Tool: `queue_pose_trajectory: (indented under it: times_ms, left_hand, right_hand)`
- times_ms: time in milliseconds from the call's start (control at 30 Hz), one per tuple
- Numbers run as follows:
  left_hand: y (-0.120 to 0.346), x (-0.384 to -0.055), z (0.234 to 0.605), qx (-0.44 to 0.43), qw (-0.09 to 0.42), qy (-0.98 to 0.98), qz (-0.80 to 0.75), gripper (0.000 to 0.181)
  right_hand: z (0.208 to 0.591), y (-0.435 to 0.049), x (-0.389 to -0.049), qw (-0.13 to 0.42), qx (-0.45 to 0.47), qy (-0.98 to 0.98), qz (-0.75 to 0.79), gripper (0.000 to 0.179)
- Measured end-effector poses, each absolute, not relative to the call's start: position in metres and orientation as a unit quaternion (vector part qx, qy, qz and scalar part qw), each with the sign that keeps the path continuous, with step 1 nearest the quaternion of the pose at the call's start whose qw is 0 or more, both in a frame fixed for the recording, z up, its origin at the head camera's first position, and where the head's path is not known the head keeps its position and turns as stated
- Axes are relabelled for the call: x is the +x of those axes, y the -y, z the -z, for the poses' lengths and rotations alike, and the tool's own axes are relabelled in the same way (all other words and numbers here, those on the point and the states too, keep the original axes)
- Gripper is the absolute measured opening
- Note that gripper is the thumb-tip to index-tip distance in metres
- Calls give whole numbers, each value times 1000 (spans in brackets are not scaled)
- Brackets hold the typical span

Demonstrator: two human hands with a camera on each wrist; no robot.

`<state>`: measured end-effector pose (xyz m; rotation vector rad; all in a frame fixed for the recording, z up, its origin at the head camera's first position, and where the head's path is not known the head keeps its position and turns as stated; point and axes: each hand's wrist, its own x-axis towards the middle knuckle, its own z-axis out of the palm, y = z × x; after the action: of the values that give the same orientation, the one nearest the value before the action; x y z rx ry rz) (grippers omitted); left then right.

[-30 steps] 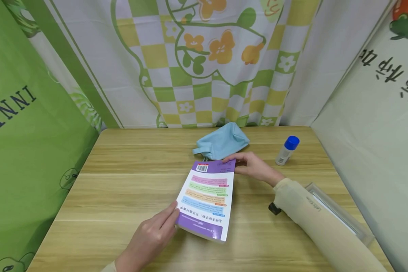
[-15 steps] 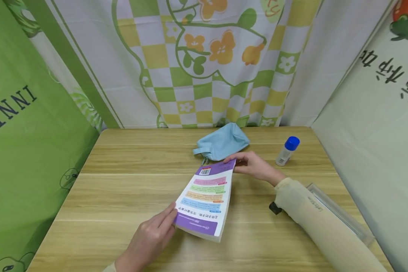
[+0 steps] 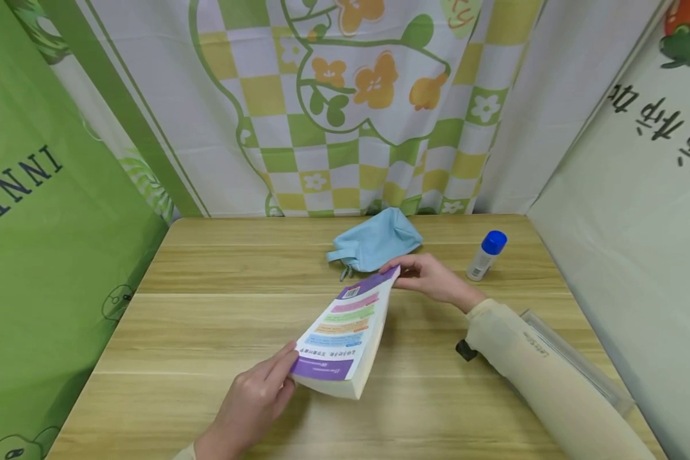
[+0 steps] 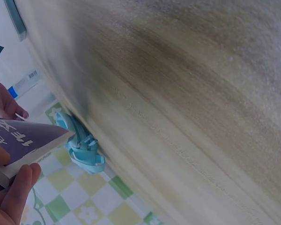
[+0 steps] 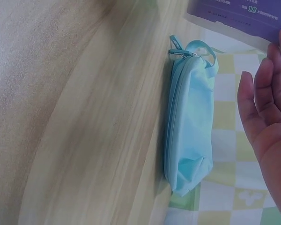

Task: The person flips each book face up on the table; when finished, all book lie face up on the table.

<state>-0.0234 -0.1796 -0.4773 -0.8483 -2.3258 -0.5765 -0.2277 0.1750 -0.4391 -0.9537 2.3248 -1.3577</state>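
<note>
A paperback book (image 3: 345,326) with a white cover and purple bands is held tilted above the table in the head view. My left hand (image 3: 250,396) grips its near left corner, thumb and fingers on either side. At the far right corner my right hand (image 3: 431,278) pinches the purple end. In the right wrist view the book's purple cover (image 5: 239,18) meets fingertips of my right hand (image 5: 274,98), some fingers standing apart from it. Just beyond the book lies a light blue pencil case (image 3: 379,243), touched by neither hand.
A white glue stick with a blue cap (image 3: 485,255) stands right of the pencil case. A grey-framed flat object (image 3: 618,396) lies partly hidden under my right sleeve. Beyond the wooden table (image 3: 207,332) hangs a checkered curtain (image 3: 345,153).
Between both hands the book has tilted further. Its cover looks narrower, more of its page edges show, and its near right corner has shifted left and up.
</note>
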Motion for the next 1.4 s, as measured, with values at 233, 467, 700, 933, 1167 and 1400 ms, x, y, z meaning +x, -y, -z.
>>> queue_pose_trajectory:
  times_ms: [233,467,700,933,1167,1400]
  left_hand:
    - [179,-26,478,-310,300,875,219,34]
    - [178,-28,476,-307,330,866,216,34]
    - [179,-28,475,-294,319,873,225,32]
    - [180,-29,476,-280,303,875,253,35]
    - [180,-30,477,-261,291,875,284,33]
    - [178,-30,472,-209,245,884,339,25]
  right_hand:
    - [439,-177,-230,131,-333,-805,474,26]
    - [437,-178,-233,128,-346,-792,486,25]
    - [436,-179,-233,130,-350,-789,488,24]
    - [436,-180,-235,132,-344,-793,485,22]
    - [429,-179,-234,123,-346,-796,481,21]
    - [434,-181,-238,144,-350,-792,479,18]
